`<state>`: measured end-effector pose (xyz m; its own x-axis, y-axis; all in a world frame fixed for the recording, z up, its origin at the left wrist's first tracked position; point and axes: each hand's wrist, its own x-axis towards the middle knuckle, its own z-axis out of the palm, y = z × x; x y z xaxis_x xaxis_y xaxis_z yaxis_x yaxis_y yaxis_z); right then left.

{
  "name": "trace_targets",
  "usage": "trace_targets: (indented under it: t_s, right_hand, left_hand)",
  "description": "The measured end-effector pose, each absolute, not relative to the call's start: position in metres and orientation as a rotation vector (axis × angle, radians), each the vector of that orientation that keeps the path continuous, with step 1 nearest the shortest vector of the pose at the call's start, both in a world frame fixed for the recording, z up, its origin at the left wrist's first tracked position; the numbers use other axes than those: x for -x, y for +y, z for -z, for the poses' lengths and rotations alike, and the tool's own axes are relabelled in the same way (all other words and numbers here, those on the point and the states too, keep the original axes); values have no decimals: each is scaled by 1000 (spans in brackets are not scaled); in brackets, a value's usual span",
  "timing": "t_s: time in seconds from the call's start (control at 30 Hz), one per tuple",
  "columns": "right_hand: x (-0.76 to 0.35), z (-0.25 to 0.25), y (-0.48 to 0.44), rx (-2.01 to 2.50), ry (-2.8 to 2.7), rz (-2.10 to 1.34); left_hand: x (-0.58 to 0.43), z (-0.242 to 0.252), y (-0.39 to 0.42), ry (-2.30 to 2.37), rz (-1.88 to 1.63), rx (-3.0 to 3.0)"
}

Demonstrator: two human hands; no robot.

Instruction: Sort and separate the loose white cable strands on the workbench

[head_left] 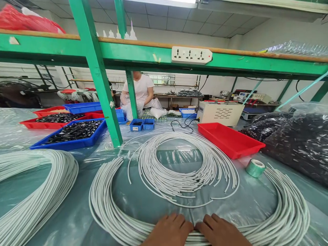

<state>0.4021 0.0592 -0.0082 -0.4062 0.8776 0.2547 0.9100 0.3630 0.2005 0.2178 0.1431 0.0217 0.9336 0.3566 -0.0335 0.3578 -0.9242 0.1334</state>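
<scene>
A large curved bundle of white cables point(107, 205) lies on the plastic-covered table, its ends pointing away from me on both sides. At its near middle, my left hand point(170, 229) and my right hand point(220, 230) are wrapped over the cables side by side, thumbs almost touching. The cables under my palms are partly hidden. Inside the bundle's curve rests a looser coil of white cables point(151, 164), with several cut ends showing. A green roll of tape point(255, 167) stands by the right end of the bundle.
Another white cable bundle point(64, 177) lies at the left. Behind are a blue tray point(94, 138) of black parts, a red tray point(230, 143), a beige machine point(220, 114) and bagged black items point(297, 140). A green post point(98, 78) rises ahead; a person point(140, 90) works beyond.
</scene>
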Motion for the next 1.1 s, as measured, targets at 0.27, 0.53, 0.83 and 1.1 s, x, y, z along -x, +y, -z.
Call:
trace_targets:
  t_s: [0.27,0.53,0.83,1.1]
  right_hand:
    - [-383,-9,69,2029,-2485,131]
    - [-377,-64,58,2103,-2411,-295]
    - [-392,-85,55,2050,-2283,-829]
    - [-377,-80,52,2256,-2303,-629]
  left_hand:
    - [-243,-47,136,736,259,-2783]
    - [-231,-70,136,719,202,-2692]
    - [-226,-72,152,559,153,-2442]
    - [-215,-73,156,448,112,-2444]
